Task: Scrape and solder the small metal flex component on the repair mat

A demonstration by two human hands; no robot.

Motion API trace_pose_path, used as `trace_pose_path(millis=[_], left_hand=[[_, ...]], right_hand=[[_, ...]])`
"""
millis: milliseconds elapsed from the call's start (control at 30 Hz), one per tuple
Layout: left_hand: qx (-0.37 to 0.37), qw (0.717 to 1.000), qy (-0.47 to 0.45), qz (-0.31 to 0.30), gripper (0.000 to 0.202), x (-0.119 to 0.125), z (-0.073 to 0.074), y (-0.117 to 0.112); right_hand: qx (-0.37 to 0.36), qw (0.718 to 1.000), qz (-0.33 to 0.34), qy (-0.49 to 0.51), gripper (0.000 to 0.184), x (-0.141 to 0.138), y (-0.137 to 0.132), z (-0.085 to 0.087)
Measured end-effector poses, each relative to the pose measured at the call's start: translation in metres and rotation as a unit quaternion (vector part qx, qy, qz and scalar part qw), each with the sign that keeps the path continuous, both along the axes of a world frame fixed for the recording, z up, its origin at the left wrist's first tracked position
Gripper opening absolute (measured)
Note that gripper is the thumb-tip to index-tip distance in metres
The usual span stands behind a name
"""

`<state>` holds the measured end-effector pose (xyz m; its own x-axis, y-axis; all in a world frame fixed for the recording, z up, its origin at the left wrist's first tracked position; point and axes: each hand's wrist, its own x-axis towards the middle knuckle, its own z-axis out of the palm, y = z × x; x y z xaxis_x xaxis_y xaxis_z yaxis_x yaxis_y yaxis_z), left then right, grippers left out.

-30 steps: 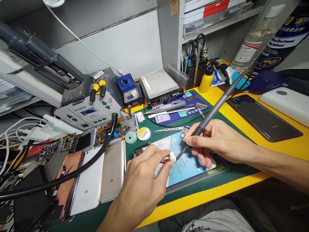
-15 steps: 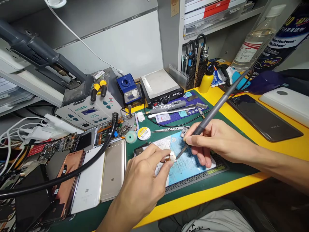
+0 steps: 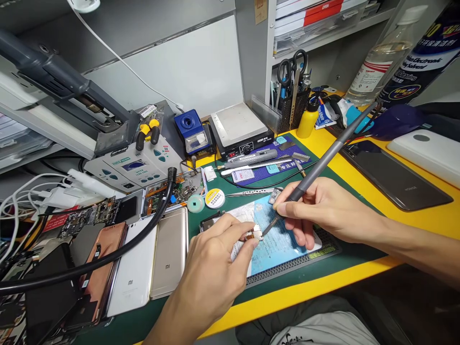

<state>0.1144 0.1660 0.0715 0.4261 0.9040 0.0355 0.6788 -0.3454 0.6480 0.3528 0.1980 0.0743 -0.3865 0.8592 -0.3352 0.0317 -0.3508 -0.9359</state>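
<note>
Between the thumb and fingers of my left hand [image 3: 219,258] is a small white part with a brown flex strip [image 3: 257,233]; its exact kind is hard to make out. My right hand [image 3: 312,211] is closed like a pen grip around a grey soldering iron [image 3: 318,167]. The iron slants down to the left, and its thin tip is at the right edge of the white part; whether they touch is unclear. Both hands are over a blue and white card [image 3: 276,254]. Beyond the right fingers lies a small metal piece [image 3: 275,195].
To the left lie several phones, including a gold one [image 3: 169,254], with a thick black hose [image 3: 143,235] across them. Behind stand a heating plate [image 3: 238,125], a blue iron stand [image 3: 191,130] and a yellow bottle [image 3: 307,120]. A dark phone [image 3: 398,175] lies at right.
Both hands keep nearly the same pose, with the iron's tip still at the white part. The whole view has shifted very slightly.
</note>
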Motion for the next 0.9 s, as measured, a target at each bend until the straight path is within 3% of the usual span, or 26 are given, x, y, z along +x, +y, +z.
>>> trace_pose_path(millis=[900], left_hand=[[0.001,1.000,-0.004,0.005,0.023,0.0007,-0.0009,0.0020]], right_hand=[[0.008,1.000,-0.008,0.015,0.027,0.0000,-0.0009,-0.0037]])
